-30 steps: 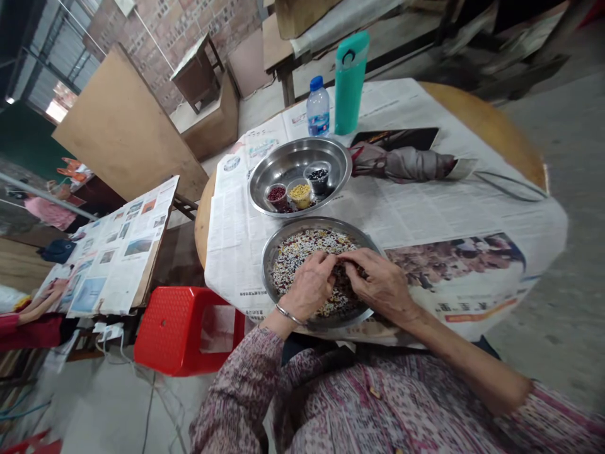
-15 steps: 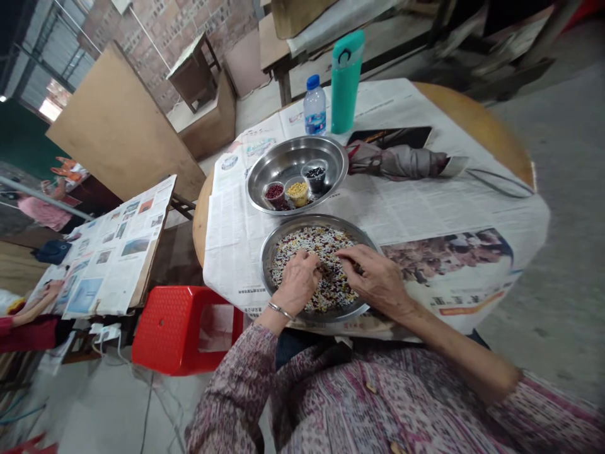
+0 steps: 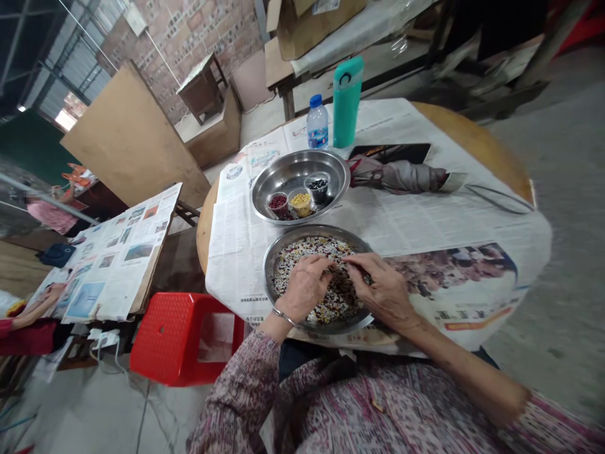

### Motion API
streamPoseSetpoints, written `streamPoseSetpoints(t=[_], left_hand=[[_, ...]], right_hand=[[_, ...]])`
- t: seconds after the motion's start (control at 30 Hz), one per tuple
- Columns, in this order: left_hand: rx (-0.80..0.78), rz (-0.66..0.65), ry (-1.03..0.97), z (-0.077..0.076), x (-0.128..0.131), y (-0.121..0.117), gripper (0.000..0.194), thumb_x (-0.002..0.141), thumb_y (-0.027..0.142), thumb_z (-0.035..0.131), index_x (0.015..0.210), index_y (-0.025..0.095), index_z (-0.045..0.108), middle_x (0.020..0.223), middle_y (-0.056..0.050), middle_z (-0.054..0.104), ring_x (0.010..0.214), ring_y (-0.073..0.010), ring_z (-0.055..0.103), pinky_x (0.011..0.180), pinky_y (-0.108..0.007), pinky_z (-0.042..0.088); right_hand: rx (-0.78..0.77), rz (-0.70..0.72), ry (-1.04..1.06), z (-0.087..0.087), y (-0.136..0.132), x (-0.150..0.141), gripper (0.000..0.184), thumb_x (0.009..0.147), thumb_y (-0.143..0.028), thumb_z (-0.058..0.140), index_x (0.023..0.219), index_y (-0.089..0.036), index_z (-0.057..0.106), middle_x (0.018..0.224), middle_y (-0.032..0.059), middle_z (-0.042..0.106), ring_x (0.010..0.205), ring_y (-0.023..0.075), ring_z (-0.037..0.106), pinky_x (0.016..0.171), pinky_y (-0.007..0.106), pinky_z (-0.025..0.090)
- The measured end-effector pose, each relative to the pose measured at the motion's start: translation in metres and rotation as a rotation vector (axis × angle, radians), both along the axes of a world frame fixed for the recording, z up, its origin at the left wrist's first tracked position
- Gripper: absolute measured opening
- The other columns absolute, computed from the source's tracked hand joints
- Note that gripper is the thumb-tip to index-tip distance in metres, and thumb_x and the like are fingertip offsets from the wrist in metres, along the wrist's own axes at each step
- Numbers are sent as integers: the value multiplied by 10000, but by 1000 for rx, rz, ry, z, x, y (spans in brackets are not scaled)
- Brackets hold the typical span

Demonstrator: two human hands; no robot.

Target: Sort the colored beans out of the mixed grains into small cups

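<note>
Both hands (image 3: 334, 287) above mixed grains (image 3: 309, 249) in a steel bowl (image 3: 268, 272)
Fingers were curled; whether they gripped grains could not be told.

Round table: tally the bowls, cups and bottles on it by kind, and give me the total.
Near bowl and far bowl: 2 bowls
Red-filled cup, yellow-filled cup and black-filled cup: 3 cups
Clear bottle and teal bottle: 2 bottles
Total: 7

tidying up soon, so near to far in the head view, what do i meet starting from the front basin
front basin → back basin with the three small cups → water bottle → cardboard box
</note>
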State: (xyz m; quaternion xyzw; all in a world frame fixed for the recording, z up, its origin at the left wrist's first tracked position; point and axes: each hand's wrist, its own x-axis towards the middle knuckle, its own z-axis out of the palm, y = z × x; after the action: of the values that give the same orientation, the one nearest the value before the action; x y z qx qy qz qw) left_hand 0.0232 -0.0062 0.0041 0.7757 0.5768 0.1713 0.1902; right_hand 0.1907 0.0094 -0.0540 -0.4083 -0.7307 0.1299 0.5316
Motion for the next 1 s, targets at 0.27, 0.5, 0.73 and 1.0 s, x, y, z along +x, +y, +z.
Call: streamPoseSetpoints(t=[0.27,0.5,0.73,1.0], left_hand=[[-67,65,176,-3,-23,-4,299,838,95,622,1116,186,686,1150,-79,623,1110,-211,583,1052,-370,483],[-80,155,111,-6,-22,9,171,811,27,593,877,147,697,930,-77,704,975,-208,650,967,-355,510],[-11,-88,47,-7,5,-5,146,905,109,578,906,163,714,915,-35,732,898,-155,661,908,-280,525],[180,-269,383,-13,-4,19,295,1015,282,480,1253,245,649,1448,-39,569,1373,-240,446,1151,-424,378]], right_hand=[[18,24,-22,-1,0,0,190,938,-150,529,1057,-210,664,972,67,724,884,209,707,839,356,570],[26,22,-33,-1,0,0,193,935,-132,523,1046,-193,669,959,69,724,876,202,705,834,338,564],[20,2,12,-2,0,0,188,936,-160,534,1033,-214,685,950,59,734,866,201,705,828,340,566],[95,30,41,-1,-5,7,158,887,-126,608,983,-225,685,898,47,731,834,197,688,807,349,556]])
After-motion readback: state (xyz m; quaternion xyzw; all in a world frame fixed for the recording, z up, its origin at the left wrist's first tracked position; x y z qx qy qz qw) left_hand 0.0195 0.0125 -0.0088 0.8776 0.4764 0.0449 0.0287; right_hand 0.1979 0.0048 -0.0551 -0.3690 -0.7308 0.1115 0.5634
